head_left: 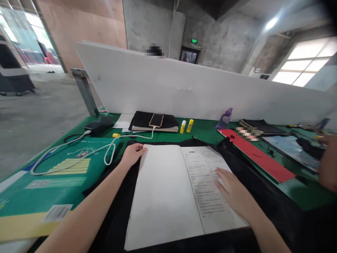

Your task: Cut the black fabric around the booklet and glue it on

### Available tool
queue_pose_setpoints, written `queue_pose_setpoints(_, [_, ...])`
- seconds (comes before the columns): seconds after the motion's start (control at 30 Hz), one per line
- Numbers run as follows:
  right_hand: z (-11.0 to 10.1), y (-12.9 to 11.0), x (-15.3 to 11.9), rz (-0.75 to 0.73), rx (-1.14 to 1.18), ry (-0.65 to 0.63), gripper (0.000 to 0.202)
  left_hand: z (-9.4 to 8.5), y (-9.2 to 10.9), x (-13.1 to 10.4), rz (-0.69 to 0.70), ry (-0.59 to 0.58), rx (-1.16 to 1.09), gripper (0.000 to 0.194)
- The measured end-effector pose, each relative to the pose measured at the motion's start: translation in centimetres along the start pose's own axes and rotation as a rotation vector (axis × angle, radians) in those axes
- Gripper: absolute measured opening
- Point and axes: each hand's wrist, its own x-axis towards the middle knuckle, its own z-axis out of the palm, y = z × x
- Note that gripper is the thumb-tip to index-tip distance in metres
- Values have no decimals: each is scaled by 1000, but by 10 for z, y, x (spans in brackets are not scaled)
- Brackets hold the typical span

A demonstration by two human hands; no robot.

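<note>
An open book (164, 189) lies in front of me on black cloth (112, 211), its left page blank and its right page printed with lines of text. At the upper left corner, my left hand (133, 154) is closed, with curled fingers and thumb holding the book's edge. My right hand (230, 186) rests flat on the printed page, fingers stretched out over its right side. Beyond the book stand two yellow glue sticks (190, 125), one with a white cap. A phone (156, 120) lies on a black-covered book (142, 118), plugged into a white cable (134, 136).
A green book package (60, 186) lies left, near a black power box (98, 124). A purple bottle (224, 118) and red sheet (256, 154) lie right. A white partition (184, 88) stands behind the green table; another person's arm (328, 165) shows at the right edge.
</note>
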Motion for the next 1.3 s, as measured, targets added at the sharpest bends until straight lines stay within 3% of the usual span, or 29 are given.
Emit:
queue_pose_setpoints(0.1, [0, 32, 3, 116, -199, 108, 50, 1, -1, 0, 1, -14, -13, 35])
queue_pose_setpoints(0.2, [-7, 44, 1, 225, -219, 75, 50, 1, -1, -1, 0, -22, -42, 34])
queue_pose_setpoints(0.33, [-16, 40, -5, 217, -154, -13, 48, 1, 1, -2, 13, -21, -20, 34])
queue_pose_setpoints(0.57, [-32, 22, -13, 274, -145, 36, 37, 1, -3, 1, 12, -5, 7, 36])
queue_pose_setpoints(0.63, [-43, 9, -12, 274, -34, -23, 35, 1, -4, 1, 16, -2, 0, 37])
queue_pose_setpoints(0.77, [-55, -44, -9, 83, 433, -221, 33, 2, -4, 1, 10, -10, -28, 38])
queue_pose_setpoints(0.87, [-47, -97, -9, -16, 743, -324, 27, 1, -2, 0, 21, -8, -33, 38])
queue_pose_setpoints(0.97, [-31, -135, -9, -286, 886, -533, 23, 0, -1, -1, 18, 6, 7, 39])
queue_pose_setpoints(1.0, [-25, -141, -8, -360, 854, -478, 25, -1, -1, -1, 18, 11, 13, 39])
queue_pose_setpoints(1.07, [-12, -139, -3, -389, 729, -199, 29, -1, -1, -1, 22, 12, -2, 38])
queue_pose_setpoints(1.13, [1, -126, 4, -263, 551, 92, 33, -1, -2, -1, 20, 11, -32, 37])
queue_pose_setpoints(1.17, [7, -118, 6, -169, 461, 150, 36, 0, -2, -1, 17, 11, -43, 37])
queue_pose_setpoints(1.23, [17, -106, 8, -19, 347, 67, 47, 1, -2, -1, 9, 19, -52, 36])
queue_pose_setpoints(1.3, [22, -102, 5, 10, 331, -107, 61, 1, -1, 0, -11, 24, -62, 36])
